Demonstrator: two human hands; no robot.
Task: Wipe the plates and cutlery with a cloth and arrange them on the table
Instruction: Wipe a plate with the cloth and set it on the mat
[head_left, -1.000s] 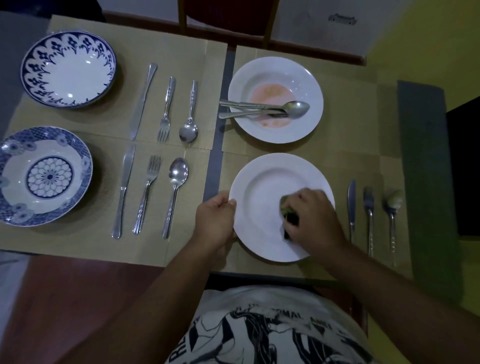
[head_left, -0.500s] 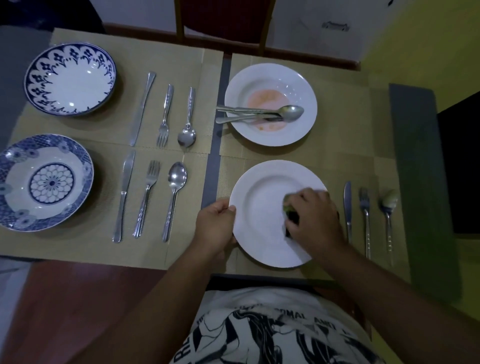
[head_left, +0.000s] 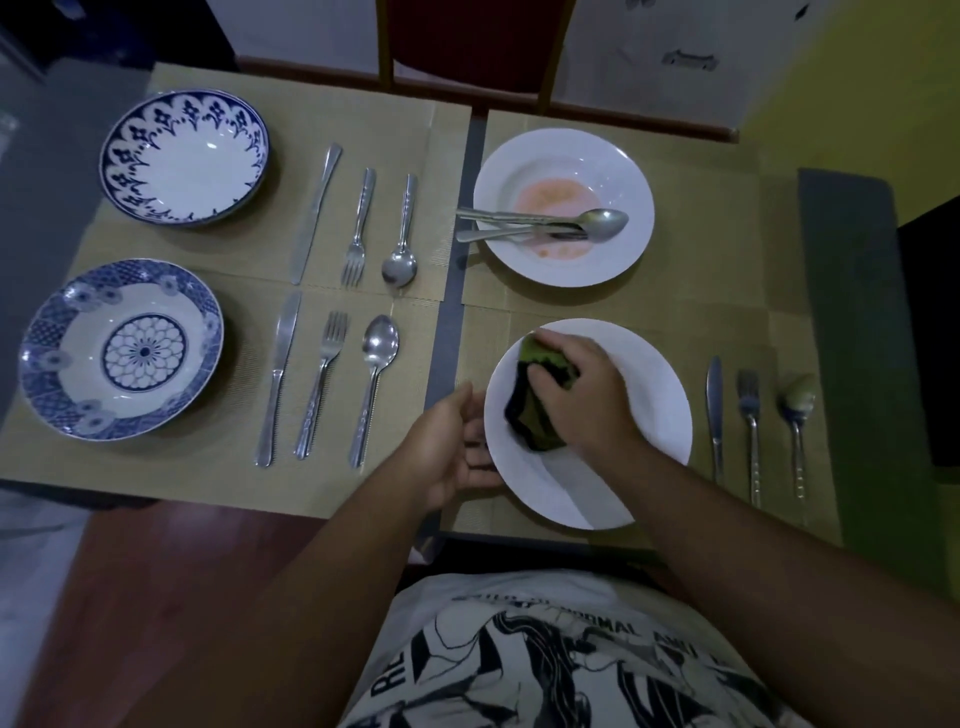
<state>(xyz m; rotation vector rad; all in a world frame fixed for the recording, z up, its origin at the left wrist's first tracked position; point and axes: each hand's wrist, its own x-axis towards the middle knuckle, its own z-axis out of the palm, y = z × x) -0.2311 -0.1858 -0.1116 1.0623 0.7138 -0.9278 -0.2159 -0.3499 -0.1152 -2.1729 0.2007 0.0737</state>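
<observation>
A plain white plate (head_left: 639, 415) is seen on a beige placemat (head_left: 737, 322) near the front edge of the tabletop (head_left: 451, 291), right of centre; its surface looks clean and smooth. A crumpled green cloth (head_left: 537, 415) with a dark border is pressed onto the left part of the plate's well by the right hand (head_left: 587, 400), whose fingers are curled over and round the cloth. The left hand (head_left: 452, 447) is held loosely spread at the plate's left rim, the fingers fairly straight and laid against the rim's edge, nothing being gripped. Just right of the plate, a knife (head_left: 716, 405), a fork (head_left: 750, 431) and a spoon (head_left: 797, 410) are laid side by side, apart from one another. Beyond it, toward the far edge, a second white plate (head_left: 563, 156) is smeared with a pinkish residue; a dirty spoon (head_left: 602, 223) and a dirty fork (head_left: 488, 236) are laid across it, their handles overhanging its left rim. At the left side, two blue-and-white patterned plates are set, a far one (head_left: 184, 161) and a near one (head_left: 122, 349), each with a cutlery set just to its right: the far cutlery set (head_left: 361, 223) and the near cutlery set (head_left: 319, 384).
</observation>
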